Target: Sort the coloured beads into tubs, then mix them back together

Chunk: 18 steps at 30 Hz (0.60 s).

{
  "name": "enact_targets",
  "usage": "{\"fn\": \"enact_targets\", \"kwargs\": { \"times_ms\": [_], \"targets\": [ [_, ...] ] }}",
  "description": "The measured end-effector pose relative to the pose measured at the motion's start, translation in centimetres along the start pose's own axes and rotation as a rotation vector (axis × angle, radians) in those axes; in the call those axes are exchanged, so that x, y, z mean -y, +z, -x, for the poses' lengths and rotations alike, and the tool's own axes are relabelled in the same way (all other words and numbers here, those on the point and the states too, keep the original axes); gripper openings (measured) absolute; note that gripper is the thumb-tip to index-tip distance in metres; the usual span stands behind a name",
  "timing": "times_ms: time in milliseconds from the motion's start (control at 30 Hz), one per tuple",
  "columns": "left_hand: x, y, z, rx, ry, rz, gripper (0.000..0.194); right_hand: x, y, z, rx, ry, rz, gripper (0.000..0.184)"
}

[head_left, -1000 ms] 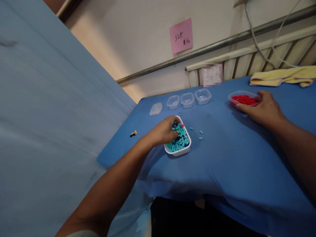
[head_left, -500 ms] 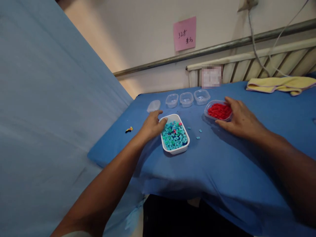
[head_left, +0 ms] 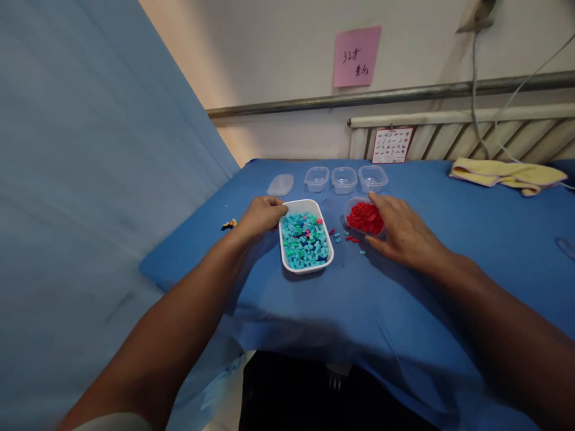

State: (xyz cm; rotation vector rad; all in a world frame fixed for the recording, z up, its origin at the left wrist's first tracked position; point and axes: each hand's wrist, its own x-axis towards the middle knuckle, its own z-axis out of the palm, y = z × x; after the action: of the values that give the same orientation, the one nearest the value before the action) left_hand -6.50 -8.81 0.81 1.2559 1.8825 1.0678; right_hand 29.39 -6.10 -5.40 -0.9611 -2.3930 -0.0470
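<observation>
A white rectangular tray (head_left: 305, 269) full of small teal pieces, with a few red and dark blue ones mixed in, sits on the blue-covered table (head_left: 426, 281). My left hand (head_left: 261, 216) grips the tray's left rim, fingers curled over the edge. To the right, a clear round-cornered tub of red pieces (head_left: 365, 216) stands close to the tray. My right hand (head_left: 402, 232) cups that tub from its right side, fingers around its far edge. A few loose red and teal pieces (head_left: 341, 235) lie between tray and tub.
Three empty clear tubs (head_left: 344, 178) stand in a row behind, with a lid (head_left: 281, 185) to their left. A small cluster of coloured bits (head_left: 229, 224) lies near the table's left edge. A yellow cloth (head_left: 507, 173) lies at the far right. A blue screen (head_left: 90, 179) stands on the left.
My right hand has slid the tub of red pieces leftward until it stands close to the white tray. My left hand came out of the teal pieces and took the tray's left rim.
</observation>
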Motion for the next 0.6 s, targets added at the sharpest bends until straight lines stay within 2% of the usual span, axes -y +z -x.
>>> {"fn": "enact_targets", "kwargs": {
  "times_ms": [100,167,367,467,600],
  "targets": [
    [0.6,-0.7,-0.3,-0.016,-0.048,0.044,0.005,0.3,0.3,-0.2,0.005,-0.005,-0.005,0.09],
    [1.2,-0.1,-0.2,-0.009,-0.067,0.108,0.007,0.1,0.7,-0.1,-0.019,0.009,-0.036,0.091],
    [2.7,4.6,-0.2,-0.148,-0.015,0.409,0.013,-0.7,1.2,0.9,-0.083,0.143,-0.146,0.097],
    [3.3,6.3,-0.1,-0.121,0.014,0.505,0.019,-0.7,-0.2,0.5,-0.074,0.177,-0.12,0.098],
    [3.5,7.0,1.0,-0.026,0.085,0.554,0.04,1.3,-3.3,-1.8,-0.05,0.1,-0.039,0.099]
  ]
}}
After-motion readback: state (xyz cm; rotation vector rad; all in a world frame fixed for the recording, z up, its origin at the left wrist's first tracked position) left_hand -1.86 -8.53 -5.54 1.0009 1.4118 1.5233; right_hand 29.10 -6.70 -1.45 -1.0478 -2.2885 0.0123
